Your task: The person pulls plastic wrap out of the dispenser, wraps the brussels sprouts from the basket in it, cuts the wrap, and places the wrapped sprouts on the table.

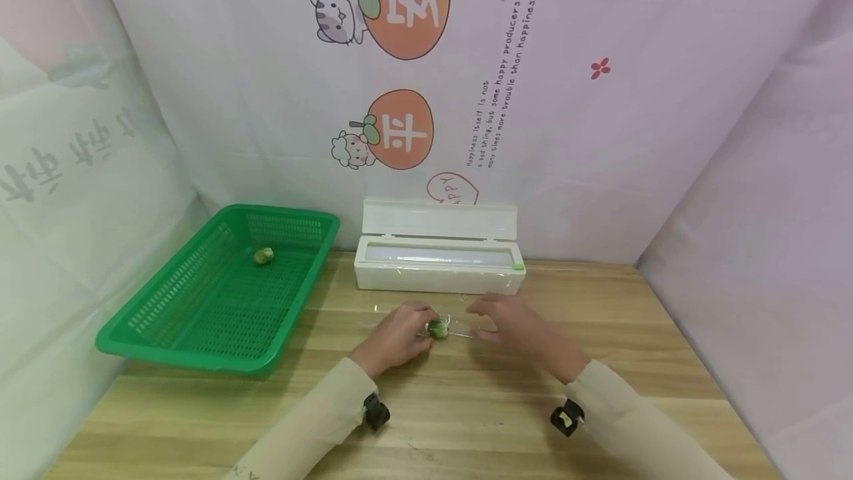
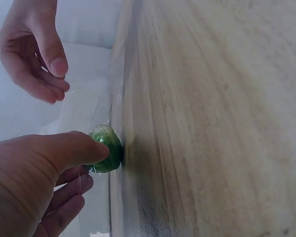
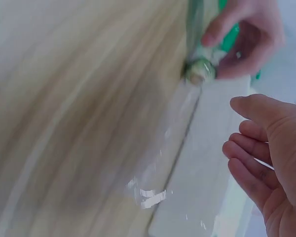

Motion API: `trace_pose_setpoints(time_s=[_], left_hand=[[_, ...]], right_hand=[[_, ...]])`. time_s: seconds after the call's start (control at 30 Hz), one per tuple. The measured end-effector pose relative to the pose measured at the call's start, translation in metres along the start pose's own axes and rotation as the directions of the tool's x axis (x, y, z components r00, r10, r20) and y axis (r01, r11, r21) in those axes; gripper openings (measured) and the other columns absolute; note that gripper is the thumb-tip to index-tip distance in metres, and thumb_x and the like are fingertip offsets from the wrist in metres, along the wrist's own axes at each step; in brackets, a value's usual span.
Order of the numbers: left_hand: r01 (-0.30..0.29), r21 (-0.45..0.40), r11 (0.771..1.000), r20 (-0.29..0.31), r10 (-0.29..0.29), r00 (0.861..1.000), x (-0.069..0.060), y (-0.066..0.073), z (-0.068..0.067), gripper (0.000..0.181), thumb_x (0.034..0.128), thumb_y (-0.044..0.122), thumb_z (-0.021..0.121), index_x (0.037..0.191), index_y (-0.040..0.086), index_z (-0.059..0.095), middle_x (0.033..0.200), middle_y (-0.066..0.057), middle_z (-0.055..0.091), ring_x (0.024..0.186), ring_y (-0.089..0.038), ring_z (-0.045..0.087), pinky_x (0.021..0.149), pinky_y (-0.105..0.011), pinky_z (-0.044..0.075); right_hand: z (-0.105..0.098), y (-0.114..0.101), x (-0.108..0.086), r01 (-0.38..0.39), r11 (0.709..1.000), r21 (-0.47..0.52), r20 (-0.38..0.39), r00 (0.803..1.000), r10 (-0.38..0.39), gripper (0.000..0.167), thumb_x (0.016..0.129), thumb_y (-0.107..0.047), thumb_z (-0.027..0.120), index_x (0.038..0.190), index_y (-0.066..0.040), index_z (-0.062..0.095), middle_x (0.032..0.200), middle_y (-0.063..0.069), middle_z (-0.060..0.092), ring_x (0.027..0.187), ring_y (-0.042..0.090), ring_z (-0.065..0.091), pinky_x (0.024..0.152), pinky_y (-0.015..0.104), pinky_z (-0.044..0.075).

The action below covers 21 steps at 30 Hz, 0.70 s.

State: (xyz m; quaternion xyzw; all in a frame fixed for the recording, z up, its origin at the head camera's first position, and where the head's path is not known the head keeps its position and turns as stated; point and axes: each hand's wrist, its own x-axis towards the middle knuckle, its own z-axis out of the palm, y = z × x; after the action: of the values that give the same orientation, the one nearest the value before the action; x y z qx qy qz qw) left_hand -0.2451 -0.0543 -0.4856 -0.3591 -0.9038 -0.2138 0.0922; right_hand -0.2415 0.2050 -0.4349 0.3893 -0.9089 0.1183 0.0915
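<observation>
A small green vegetable with a pale end [image 1: 438, 329], like a Brussels sprout, lies on the wooden table with clear cling film [image 3: 153, 197] around it. My left hand [image 1: 396, 335] pinches it from the left; in the left wrist view the thumb presses on its green side [image 2: 112, 153]. To its right, apart from it, my right hand [image 1: 520, 328] hovers over the film with loosely bent fingers and holds nothing. Behind both hands stands a white cling film box [image 1: 436, 280], its lid raised.
At the left, a green plastic basket [image 1: 283, 332] holds another small green vegetable [image 1: 263, 256]. A printed white cloth [image 1: 566, 132] hangs behind the table and more cloth walls off both sides. Bare wooden tabletop [image 1: 466, 421] shows in front of the hands.
</observation>
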Motion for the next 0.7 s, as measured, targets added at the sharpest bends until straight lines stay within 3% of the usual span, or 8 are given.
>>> trace_pose_setpoints(time_s=[0.13,0.3,0.53,0.7], left_hand=[[-0.01,-0.018,1.0,-0.012,0.01,1.0,0.002,-0.002,0.001,0.03,0.086,0.007,0.085,0.114,0.005,0.076,0.114,-0.007,0.075,0.109,-0.023,0.072,0.1,-0.036,0.062],[0.019,-0.041,0.999,-0.009,-0.019,1.0,0.005,-0.002,0.001,0.028,0.0857,0.004,0.085,0.112,0.006,0.076,0.112,-0.006,0.075,0.107,-0.023,0.072,0.098,-0.036,0.063],[0.064,-0.072,0.995,-0.005,-0.065,0.998,0.009,-0.001,0.001,0.027,0.086,0.001,0.083,0.112,0.004,0.076,0.109,-0.008,0.076,0.104,-0.023,0.073,0.095,-0.034,0.064],[0.072,-0.048,0.996,-0.009,-0.072,0.997,0.013,-0.003,0.004,0.026,0.0882,0.005,0.083,0.113,0.005,0.076,0.109,-0.007,0.076,0.103,-0.021,0.074,0.093,-0.033,0.064]], right_hand=[[0.014,-0.01,0.01,0.018,0.997,0.073,-0.004,1.0,-0.018,0.032,0.092,-0.014,0.082,0.119,0.001,0.074,0.117,0.014,0.078,0.108,0.029,0.076,0.094,0.041,0.064],[0.028,-0.019,0.018,0.01,0.993,0.117,-0.006,1.0,-0.01,0.03,0.093,-0.013,0.081,0.12,-0.001,0.074,0.118,0.013,0.078,0.108,0.028,0.077,0.092,0.038,0.065],[0.047,-0.019,0.023,0.022,0.995,0.098,-0.053,0.998,-0.017,0.026,0.088,-0.009,0.084,0.112,-0.001,0.076,0.107,0.012,0.078,0.097,0.025,0.076,0.085,0.032,0.066],[0.054,-0.017,0.025,-0.003,0.995,0.096,-0.069,0.998,0.009,0.028,0.088,-0.013,0.086,0.113,-0.003,0.076,0.108,0.01,0.078,0.098,0.021,0.076,0.087,0.03,0.066]])
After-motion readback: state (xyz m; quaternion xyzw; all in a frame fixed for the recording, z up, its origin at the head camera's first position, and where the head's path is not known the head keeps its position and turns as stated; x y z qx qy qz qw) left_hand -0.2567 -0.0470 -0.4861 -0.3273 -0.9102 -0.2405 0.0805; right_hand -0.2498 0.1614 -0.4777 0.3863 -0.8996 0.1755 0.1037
